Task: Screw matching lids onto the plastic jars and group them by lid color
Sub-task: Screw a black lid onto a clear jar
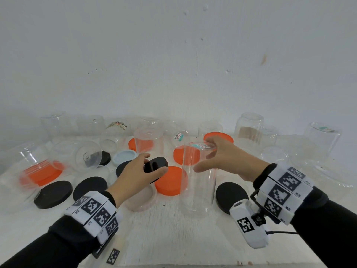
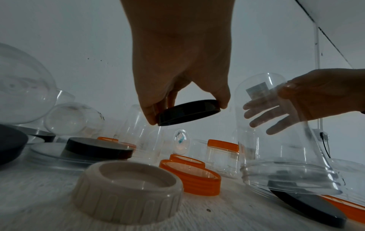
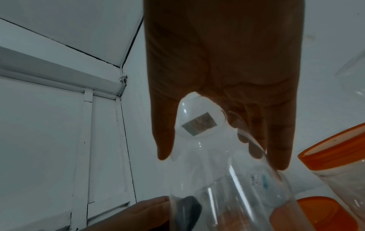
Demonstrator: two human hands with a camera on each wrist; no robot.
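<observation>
My left hand (image 1: 154, 164) pinches a small black lid (image 1: 160, 161) by its rim between thumb and fingers and holds it in the air above the table. From below, the black lid (image 2: 189, 114) sits tilted in the left hand (image 2: 186, 111). My right hand (image 1: 201, 154) grips a tall clear jar (image 1: 199, 182) by its base, which carries a sticker. The jar (image 2: 276, 156) points mouth-down and leans; whether its rim touches the table I cannot tell. Seen from the right wrist, the right hand (image 3: 217, 148) spreads round the jar (image 3: 227, 195).
Loose orange lids (image 1: 171, 180), black lids (image 1: 53, 194) and a pale blue lid (image 1: 124, 156) lie on the white table (image 1: 173, 238). A cream lid (image 2: 126, 192) lies open side up below my left hand. Several upturned clear jars (image 1: 249, 128) stand along the wall. An orange-lidded jar (image 1: 41, 171) is at the left.
</observation>
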